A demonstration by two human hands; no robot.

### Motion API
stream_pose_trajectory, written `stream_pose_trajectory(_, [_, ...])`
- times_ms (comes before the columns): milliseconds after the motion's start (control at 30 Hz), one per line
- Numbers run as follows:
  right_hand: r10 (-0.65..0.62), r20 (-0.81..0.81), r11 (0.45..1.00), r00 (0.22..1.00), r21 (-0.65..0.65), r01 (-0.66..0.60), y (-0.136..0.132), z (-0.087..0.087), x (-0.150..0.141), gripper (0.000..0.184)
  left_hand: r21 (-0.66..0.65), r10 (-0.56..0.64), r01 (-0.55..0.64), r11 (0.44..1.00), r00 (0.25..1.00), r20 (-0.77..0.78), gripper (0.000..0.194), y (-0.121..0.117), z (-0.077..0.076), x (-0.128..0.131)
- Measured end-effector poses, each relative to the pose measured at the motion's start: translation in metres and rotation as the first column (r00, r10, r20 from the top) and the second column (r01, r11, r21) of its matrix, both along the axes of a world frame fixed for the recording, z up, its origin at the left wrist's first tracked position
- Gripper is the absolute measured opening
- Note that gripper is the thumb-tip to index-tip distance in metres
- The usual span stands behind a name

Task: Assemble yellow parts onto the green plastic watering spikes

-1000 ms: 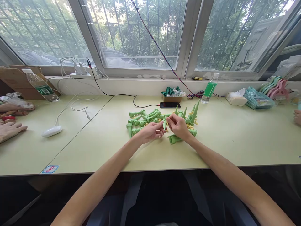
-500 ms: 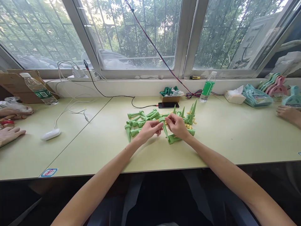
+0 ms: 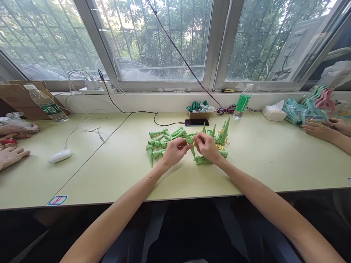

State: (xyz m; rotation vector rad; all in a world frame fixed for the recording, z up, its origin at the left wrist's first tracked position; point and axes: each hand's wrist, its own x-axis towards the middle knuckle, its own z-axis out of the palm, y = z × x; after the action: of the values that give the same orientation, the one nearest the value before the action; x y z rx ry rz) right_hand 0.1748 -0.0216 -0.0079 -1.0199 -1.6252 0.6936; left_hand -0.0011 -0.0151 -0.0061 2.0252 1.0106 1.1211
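A green plastic plant-watering spike [image 3: 189, 140] points downward, its round open end facing up. My left hand [image 3: 174, 151] grips it near the rim from the left. At the right of that rim my right hand [image 3: 207, 147] is pinched closed; what lies between its fingertips is hidden or too small to name. Beyond my left hand is a loose pile of similar green spikes [image 3: 156, 143]. Several spikes with yellow fittings stand upright [image 3: 226, 128] behind my right hand, near small yellow pieces [image 3: 220, 147]. Another spike [image 3: 202, 160] lies below that hand.
Behind the spikes lie a plugged-in phone [image 3: 196, 122] and a small box [image 3: 199, 115]. A green-labelled bottle [image 3: 242, 102] and a tissue pack [image 3: 274, 112] stand toward the right. Another person's hands [image 3: 318, 129] touch pastel plastic clips [image 3: 315, 114]; a co-worker's hand [image 3: 13, 157] rests far left.
The spike in my left hand has tipped so its open end shows more. At the right, the other person's hands have moved left with a blue clip.
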Motion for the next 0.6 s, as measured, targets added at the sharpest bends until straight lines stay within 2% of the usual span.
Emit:
stream_pose_trajectory(333, [0.0, -0.001, 1.0, 1.0, -0.019, -0.001, 0.0012, -0.0013, 0.0011, 0.04, 0.198, 0.069, -0.051, 0.979, 0.994, -0.086, 0.039, -0.0014, 0.0001, -0.0002])
stream_pose_trajectory(600, [-0.013, 0.01, 1.0, 1.0, -0.016, 0.013, -0.0002, 0.0014, 0.0008, 0.04, 0.218, 0.065, -0.043, 0.975, 0.993, -0.096, 0.037, -0.0015, -0.001, -0.0009])
